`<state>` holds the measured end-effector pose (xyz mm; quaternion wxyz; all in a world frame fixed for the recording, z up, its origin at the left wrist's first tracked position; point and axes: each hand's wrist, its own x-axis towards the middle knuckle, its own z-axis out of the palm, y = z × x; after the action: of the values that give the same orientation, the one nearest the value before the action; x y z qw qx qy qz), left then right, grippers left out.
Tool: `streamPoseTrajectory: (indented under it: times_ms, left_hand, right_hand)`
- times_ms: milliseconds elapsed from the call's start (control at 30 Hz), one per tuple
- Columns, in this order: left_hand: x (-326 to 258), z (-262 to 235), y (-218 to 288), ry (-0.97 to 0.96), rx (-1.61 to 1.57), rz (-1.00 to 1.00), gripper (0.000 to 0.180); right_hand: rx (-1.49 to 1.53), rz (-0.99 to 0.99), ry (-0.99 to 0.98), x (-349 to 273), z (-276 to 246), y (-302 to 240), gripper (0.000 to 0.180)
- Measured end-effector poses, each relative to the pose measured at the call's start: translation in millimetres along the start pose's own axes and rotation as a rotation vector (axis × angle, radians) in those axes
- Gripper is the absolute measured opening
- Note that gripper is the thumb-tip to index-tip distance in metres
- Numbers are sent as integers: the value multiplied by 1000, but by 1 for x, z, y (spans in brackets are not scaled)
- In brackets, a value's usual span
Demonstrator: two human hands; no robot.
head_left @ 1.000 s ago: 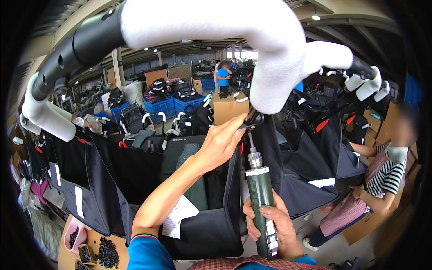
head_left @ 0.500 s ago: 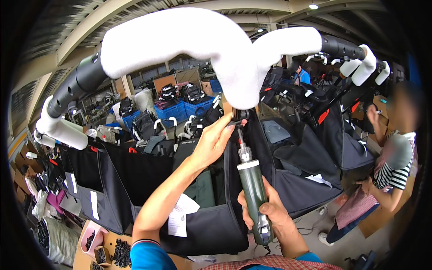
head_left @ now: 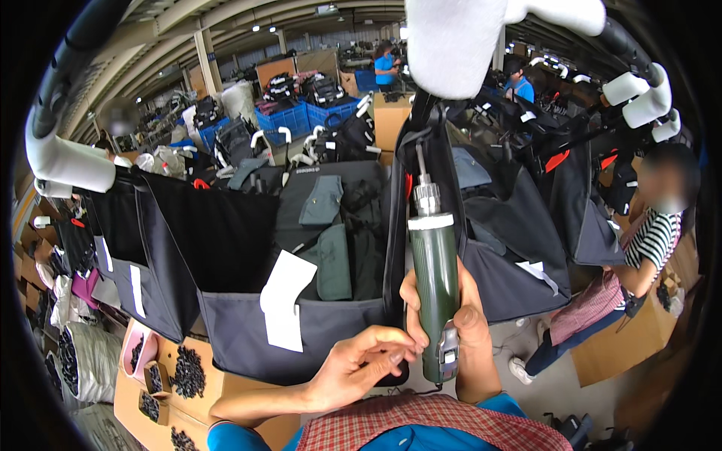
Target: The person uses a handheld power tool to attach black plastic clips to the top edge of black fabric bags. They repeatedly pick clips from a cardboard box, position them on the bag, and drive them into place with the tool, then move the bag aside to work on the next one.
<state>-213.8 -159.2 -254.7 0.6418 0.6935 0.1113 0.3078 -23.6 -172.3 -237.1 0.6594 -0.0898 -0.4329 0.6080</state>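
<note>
My right hand grips a dark green electric screwdriver, its bit pointing up and away from me. Beside the tool's lower body is my left hand, its thumb and fingers drawn together at my right fingertips. Whatever the left fingers pinch, if anything, is too small to make out. Past the bit stands the black frame post of a stroller, under a white-wrapped handle. A black fabric basket with grey-green pieces and white paper tags hangs close on the left.
Small black parts lie on cardboard at the lower left, by a pink bin. More black fabric baskets flank the post. A person in a striped top stands at the right. Blue crates stand farther back.
My left hand has left the post below the white handle and come down beside my right hand. The screwdriver has drawn back from the post. My view has tilted lower.
</note>
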Motion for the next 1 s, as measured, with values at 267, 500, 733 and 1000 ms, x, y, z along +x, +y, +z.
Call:
streamPoseTrajectory:
  times_ms: [267, 500, 733, 1000]
  left_hand:
    - [-11, 23, -50, -39, -263, -143, 43]
    - [12, 13, -40, 117, 614, 445, 21]
    - [27, -2, -34, 66, 715, 510, 14]
    - [23, -10, -7, -60, 802, 359, 12]
  right_hand:
    - [-11, -52, 23, -1, -1, 8, 103]
    - [-30, -65, 31, 0, 7, 7, 104]
    - [-35, -82, 17, 1, 11, 8, 107]
    - [48, -16, 37, -1, 2, 5, 106]
